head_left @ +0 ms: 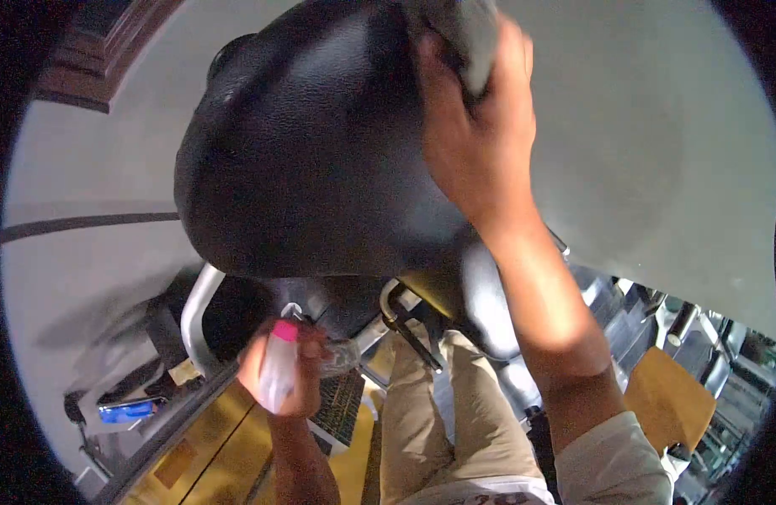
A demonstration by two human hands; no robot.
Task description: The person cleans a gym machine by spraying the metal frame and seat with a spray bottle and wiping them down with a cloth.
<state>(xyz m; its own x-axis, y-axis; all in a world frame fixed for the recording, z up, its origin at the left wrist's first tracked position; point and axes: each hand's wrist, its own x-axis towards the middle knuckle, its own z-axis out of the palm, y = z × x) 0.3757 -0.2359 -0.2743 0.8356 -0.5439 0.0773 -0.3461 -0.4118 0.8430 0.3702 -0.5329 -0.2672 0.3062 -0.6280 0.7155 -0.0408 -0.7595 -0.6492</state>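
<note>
A large black padded backrest (pixel 312 151) of what looks like a gym machine fills the upper middle. My right hand (pixel 489 139) is raised to its upper right edge, fingers closed around a grey cloth (pixel 476 42) that lies against the padding. Lower down on the left, my left hand (pixel 304 387) grips a spray bottle (pixel 276 374) with a white head and a pink nozzle. The bottle's clear body shows partly beside the hand. A gap separates this hand from the backrest above it.
A silver frame tube (pixel 199 316) curves down below the padding on the left. Under my left arm lies a yellow surface (pixel 224 446). A blue item (pixel 127 412) sits at far left. A brown pad (pixel 670 400) and other gym equipment stand to the right.
</note>
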